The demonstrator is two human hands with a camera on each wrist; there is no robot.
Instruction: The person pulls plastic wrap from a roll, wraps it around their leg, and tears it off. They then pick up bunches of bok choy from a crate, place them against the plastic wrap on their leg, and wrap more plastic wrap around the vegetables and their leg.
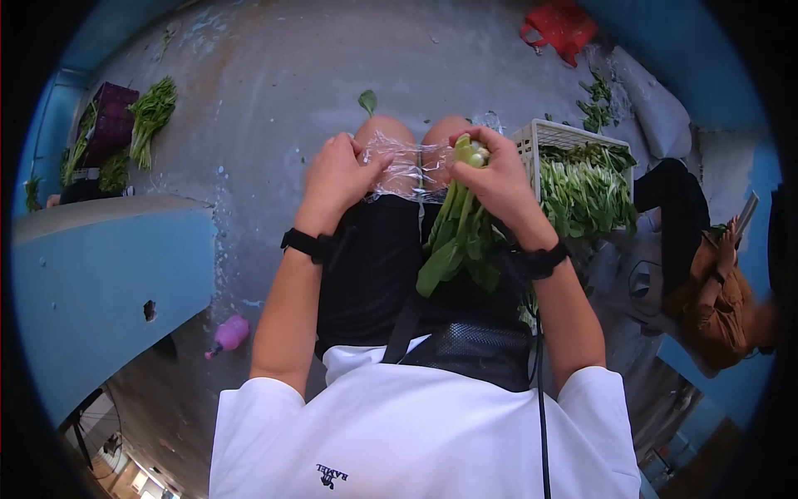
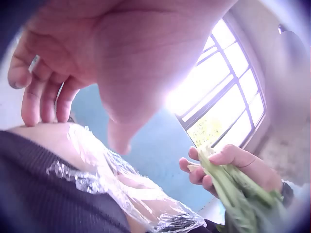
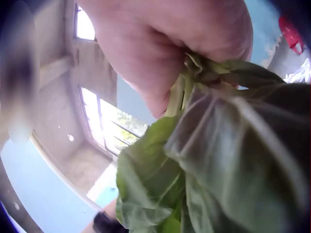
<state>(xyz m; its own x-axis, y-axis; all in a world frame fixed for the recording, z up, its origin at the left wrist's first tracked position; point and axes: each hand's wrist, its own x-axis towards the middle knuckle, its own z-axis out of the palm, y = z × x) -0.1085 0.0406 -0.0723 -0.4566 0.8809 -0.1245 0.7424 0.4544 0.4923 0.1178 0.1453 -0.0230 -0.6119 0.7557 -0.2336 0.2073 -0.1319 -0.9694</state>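
Note:
A sheet of clear plastic film [image 1: 397,169] lies crinkled across the person's bare knees, and the left wrist view shows the same film [image 2: 131,179] draped over them. Over its left side is the left hand [image 1: 342,175], fingers relaxed and spread, thumb near the film; in the left wrist view this hand [image 2: 97,68] has its fingertips at the knee. The right hand [image 1: 499,170] grips a bunch of leafy greens [image 1: 457,237] by the pale stem ends, leaves hanging toward the lap. Wide leaves [image 3: 233,150] cover much of the right wrist view below the right hand [image 3: 170,43].
A white crate [image 1: 573,133] of greens stands right of the knees, with a seated person [image 1: 715,308] beyond. Further out are a red bag [image 1: 561,32], a purple crate [image 1: 112,121], greens [image 1: 152,116] and a pink bottle [image 1: 230,333]. A loose leaf [image 1: 367,101] lies ahead.

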